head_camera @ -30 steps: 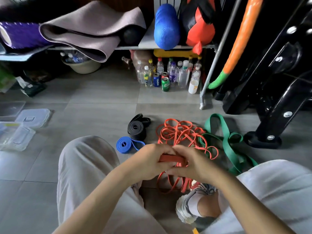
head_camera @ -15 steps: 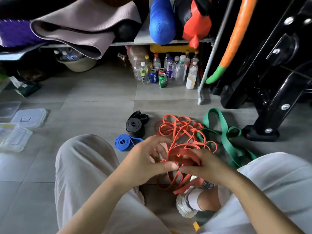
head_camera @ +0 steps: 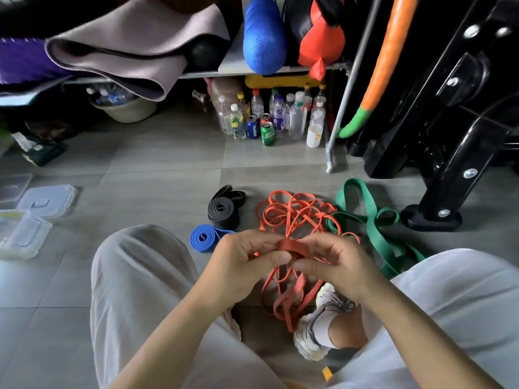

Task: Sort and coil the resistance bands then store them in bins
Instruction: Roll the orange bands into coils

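Clear bins (head_camera: 31,217): lay on the floor well left of both hands, probably waiting for finished coils.
Blue coil (head_camera: 206,238): rolled tight, just left of the left hand.
Black coil (head_camera: 223,211): rolled, just beyond the blue one (both look finished).
Left hand (head_camera: 241,265): curled, pinching the red band.
Red band (head_camera: 292,245): short flat stretch pinched between the close-set hands, seemingly starting a coil; the rest trailed, tangled, beyond and below.
Right hand (head_camera: 337,265): pinched the same stretch.
Green band (head_camera: 370,220): loose, uncoiled, right of the right hand.
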Tool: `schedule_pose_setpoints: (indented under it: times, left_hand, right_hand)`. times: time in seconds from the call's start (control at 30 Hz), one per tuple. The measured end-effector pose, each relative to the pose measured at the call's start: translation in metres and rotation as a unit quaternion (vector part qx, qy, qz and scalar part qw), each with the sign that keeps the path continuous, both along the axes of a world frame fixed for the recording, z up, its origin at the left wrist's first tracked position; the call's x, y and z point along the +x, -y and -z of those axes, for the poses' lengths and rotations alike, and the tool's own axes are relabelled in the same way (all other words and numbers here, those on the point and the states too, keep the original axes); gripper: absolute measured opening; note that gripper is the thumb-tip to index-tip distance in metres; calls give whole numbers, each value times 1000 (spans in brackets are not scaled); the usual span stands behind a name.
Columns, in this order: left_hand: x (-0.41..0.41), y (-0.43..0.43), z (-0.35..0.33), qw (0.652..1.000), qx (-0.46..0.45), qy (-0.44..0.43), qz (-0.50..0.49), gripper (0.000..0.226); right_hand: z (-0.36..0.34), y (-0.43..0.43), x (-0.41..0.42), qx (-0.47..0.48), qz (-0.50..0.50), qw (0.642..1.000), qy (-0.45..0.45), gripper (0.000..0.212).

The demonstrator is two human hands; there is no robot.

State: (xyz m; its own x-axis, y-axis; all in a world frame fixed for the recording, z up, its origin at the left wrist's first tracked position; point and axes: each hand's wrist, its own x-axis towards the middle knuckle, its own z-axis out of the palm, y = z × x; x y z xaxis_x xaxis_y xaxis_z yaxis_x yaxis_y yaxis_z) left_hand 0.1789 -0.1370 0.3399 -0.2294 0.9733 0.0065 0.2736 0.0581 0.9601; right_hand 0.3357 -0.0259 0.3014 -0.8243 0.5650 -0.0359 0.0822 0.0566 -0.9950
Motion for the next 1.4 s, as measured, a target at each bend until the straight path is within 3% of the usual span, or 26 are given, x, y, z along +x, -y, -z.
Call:
schedule_pose_setpoints:
  times: [0.1,0.2,0.23,0.3,0.37,0.43,0.47,0.57,0.63,0.8,0.97,1.03,1.1,1.17,1.27,1.4]
  left_hand:
    - [0,2,7,993,1,103,-51,18]
    - [1,2,15,988,-72,105,-85,14]
    - [1,2,17,990,-96,58,-84,12]
    - [1,2,17,979,-129,-139,-70,20]
    - [2,0,10,941,-76,-326,-45,42]
    - [7,-7,1,912,-31,-409,12,56]
    - [10,-12,-2,897,-52,-438,40,55]
    - [14,-26,-1,868,-117,-475,79,29]
    - [11,-31,2,894,-106,-430,71,10]
    - [-2,-27,5,945,-81,-316,14,12]
    - [-15,-18,0,970,-72,-231,6,17]
    - [-18,-15,-1,986,-57,-154,-11,23]
    - [-16,-13,-2,999,-30,-11,-41,18]
    - [-13,-13,0,987,-1,138,-85,17]
    - [-1,-17,1,931,30,346,-107,19]
    - [8,-21,2,852,38,505,-133,18]
  right_hand:
    - [-1,-2,2,1,26,1000,-8,25]
    - [1,-1,4,102,41,993,43,34]
    - [1,-1,4,141,47,987,60,33]
    - [-1,-3,3,217,28,971,100,19]
    - [-3,-6,0,300,-23,942,148,12]
    - [-4,-7,-5,366,-74,906,196,17]
    - [-6,-6,-8,374,-86,900,208,20]
    - [-12,-2,-12,334,-53,928,158,19]
    - [-12,-4,-9,304,-16,943,134,18]
    - [-7,-4,2,165,-1,980,108,36]
    - [-7,-9,-3,185,0,978,95,19]
    - [-8,-9,-3,179,1,981,81,17]
    - [-9,-7,-5,159,13,985,60,22]
    - [-10,-2,-9,113,35,993,19,18]
    - [-13,6,-17,81,84,992,-38,17]
    - [-20,6,-20,89,117,987,-68,23]
